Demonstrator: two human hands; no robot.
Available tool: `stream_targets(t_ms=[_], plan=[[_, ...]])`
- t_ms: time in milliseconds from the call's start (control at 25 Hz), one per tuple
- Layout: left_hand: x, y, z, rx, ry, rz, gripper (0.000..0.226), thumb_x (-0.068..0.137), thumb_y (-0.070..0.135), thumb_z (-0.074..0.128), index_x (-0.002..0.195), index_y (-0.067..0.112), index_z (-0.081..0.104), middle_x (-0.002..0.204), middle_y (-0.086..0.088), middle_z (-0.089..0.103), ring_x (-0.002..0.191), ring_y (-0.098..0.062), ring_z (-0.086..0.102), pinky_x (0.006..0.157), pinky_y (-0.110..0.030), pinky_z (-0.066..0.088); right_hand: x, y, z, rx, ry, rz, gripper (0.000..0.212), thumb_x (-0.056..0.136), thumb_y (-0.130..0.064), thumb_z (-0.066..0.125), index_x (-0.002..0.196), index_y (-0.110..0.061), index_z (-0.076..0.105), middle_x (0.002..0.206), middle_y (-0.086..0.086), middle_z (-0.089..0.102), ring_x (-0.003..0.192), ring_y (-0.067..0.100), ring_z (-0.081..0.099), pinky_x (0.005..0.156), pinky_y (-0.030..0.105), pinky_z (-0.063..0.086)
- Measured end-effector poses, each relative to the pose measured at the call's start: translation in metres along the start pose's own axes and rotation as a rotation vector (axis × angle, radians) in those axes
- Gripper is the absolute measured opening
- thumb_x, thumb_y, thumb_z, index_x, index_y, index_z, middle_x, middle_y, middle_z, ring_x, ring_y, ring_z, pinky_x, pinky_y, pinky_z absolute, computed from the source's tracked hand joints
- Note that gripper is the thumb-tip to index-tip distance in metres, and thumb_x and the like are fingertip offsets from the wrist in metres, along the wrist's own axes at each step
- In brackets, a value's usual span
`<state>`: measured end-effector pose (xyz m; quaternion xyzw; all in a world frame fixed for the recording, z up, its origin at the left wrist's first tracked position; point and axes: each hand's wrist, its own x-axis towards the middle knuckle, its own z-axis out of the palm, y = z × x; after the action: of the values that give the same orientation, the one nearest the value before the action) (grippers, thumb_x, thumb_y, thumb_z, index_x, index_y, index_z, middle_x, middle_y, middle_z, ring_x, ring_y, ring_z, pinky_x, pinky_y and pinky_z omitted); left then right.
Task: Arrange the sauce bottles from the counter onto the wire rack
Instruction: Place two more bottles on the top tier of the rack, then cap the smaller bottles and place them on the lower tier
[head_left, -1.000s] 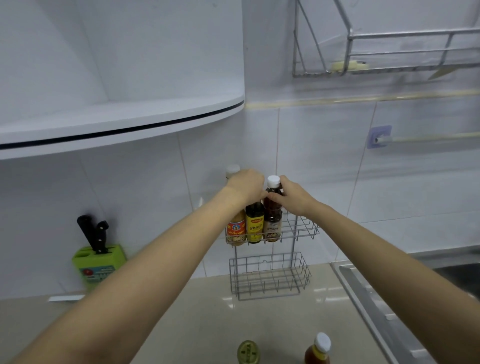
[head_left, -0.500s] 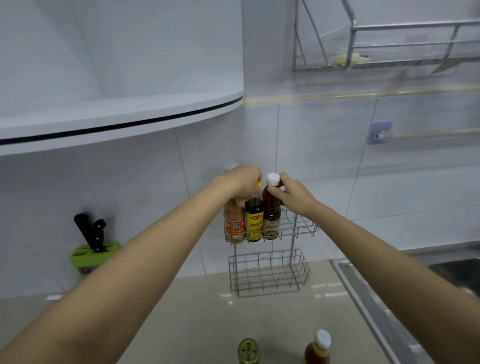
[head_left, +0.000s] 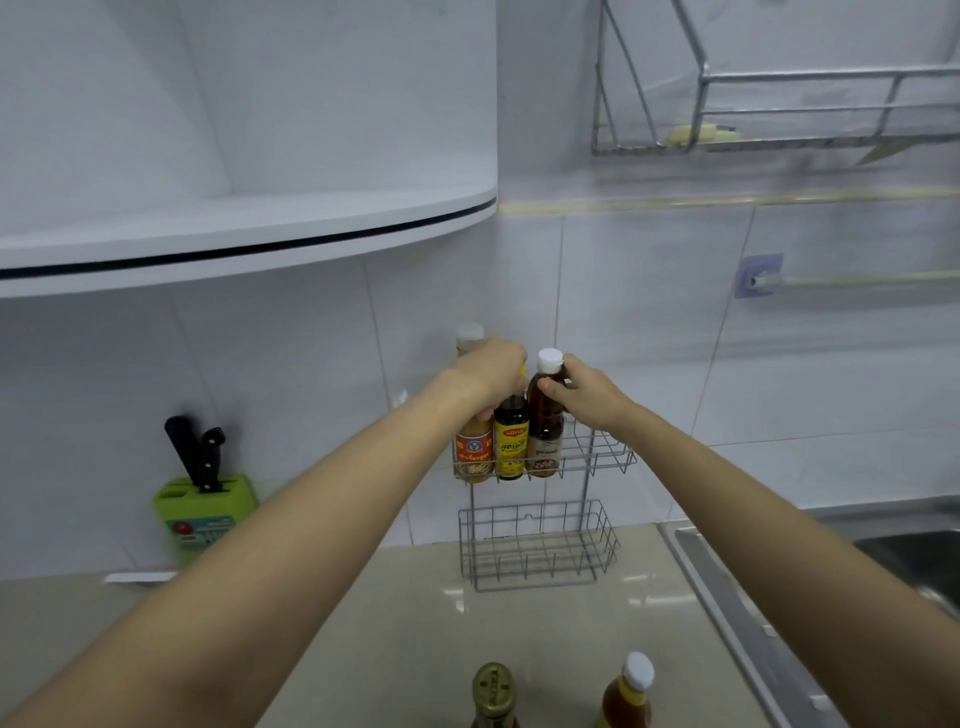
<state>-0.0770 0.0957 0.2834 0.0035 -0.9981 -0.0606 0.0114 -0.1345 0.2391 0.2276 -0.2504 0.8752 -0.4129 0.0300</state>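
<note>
Rack bottles: red-label bottle (head_left: 474, 452), yellow-label bottle (head_left: 511, 441) and brown bottle (head_left: 545, 421) upright, side by side, in upper tier of wire rack (head_left: 602, 457).
Left hand (head_left: 493, 369): curled round yellow-label bottle's neck.
Right hand (head_left: 587, 387): pinching brown bottle's neck.
Desk (head_left: 415, 623): gold-capped bottle (head_left: 493, 693), white-capped bottle (head_left: 628, 691) at near edge.

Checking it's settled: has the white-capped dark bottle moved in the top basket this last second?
No. Against the wire rack, the white-capped dark bottle stands in the same spot, right hand pinching its neck.

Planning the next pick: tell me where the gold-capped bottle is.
Head view, bottom centre: the gold-capped bottle stands on the counter, just left of the white-capped orange bottle.
</note>
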Motion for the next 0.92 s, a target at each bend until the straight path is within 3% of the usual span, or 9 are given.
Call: stream_targets(t_ms=[200,320,440,560,640,720,920], plan=[[-0.009,-0.002,0.004,0.059,0.055,0.058,0.027,0.099,0.019,0.047,0.122,0.004,0.049,0.109,-0.019,0.061,0.065,-0.023,0.051,0.058,-0.032,0.047,-0.002,-0.005,-0.001,-0.002,-0.071,0.089,0.044,0.098,-0.029,0.05,0.134,-0.006,0.04,0.13,0.015,0.054,0.118,0.029,0.051,0.088,0.031,0.038],[-0.014,-0.01,-0.006,-0.002,0.129,0.072,0.038,0.099,0.023,0.049,0.133,0.008,0.046,0.112,-0.019,0.06,0.072,-0.025,0.052,0.064,-0.033,0.049,-0.007,-0.007,-0.003,-0.034,-0.033,0.089,0.052,0.094,-0.026,0.057,0.135,-0.001,0.034,0.136,0.022,0.048,0.116,0.03,0.049,0.089,0.035,0.039],[-0.029,-0.016,-0.01,-0.117,0.381,0.116,0.024,0.098,0.02,0.047,0.117,0.009,0.058,0.1,-0.014,0.067,0.08,-0.026,0.06,0.073,-0.04,0.056,-0.025,-0.008,-0.002,-0.116,0.255,0.025,0.062,0.092,-0.03,0.058,0.141,-0.002,0.032,0.144,0.018,0.039,0.13,0.031,0.044,0.103,0.039,0.038],[-0.059,-0.016,0.006,-0.261,0.549,0.202,0.014,0.095,0.015,0.051,0.092,0.008,0.063,0.085,-0.007,0.068,0.076,-0.022,0.061,0.07,-0.041,0.053,-0.062,-0.013,0.01,0.042,0.495,-0.141,0.027,0.091,-0.022,0.057,0.116,-0.012,0.056,0.118,0.005,0.054,0.103,0.016,0.058,0.089,0.032,0.051],[-0.086,-0.017,0.03,-0.331,0.533,0.231,0.012,0.093,0.014,0.054,0.089,0.009,0.064,0.082,-0.003,0.067,0.073,-0.018,0.061,0.068,-0.037,0.052,-0.091,-0.012,0.025,0.102,0.477,-0.211,0.008,0.09,-0.017,0.058,0.097,-0.016,0.061,0.102,0.001,0.058,0.087,0.008,0.059,0.077,0.022,0.051],[-0.112,-0.018,0.057,-0.392,0.486,0.236,0.01,0.092,0.013,0.057,0.089,0.01,0.065,0.079,0.0,0.067,0.07,-0.016,0.061,0.066,-0.034,0.053,-0.123,-0.006,0.043,0.108,0.392,-0.241,0.002,0.089,-0.014,0.059,0.09,-0.015,0.062,0.093,-0.001,0.06,0.082,0.005,0.058,0.07,0.013,0.047],[-0.172,-0.027,0.126,-0.52,0.379,0.146,0.009,0.091,0.014,0.059,0.089,0.014,0.068,0.074,0.008,0.062,0.063,-0.005,0.058,0.063,-0.026,0.051,-0.191,0.032,0.093,0.121,0.121,-0.12,0.003,0.09,-0.017,0.06,0.088,-0.019,0.062,0.089,-0.007,0.062,0.084,0.004,0.06,0.071,0.015,0.049]])
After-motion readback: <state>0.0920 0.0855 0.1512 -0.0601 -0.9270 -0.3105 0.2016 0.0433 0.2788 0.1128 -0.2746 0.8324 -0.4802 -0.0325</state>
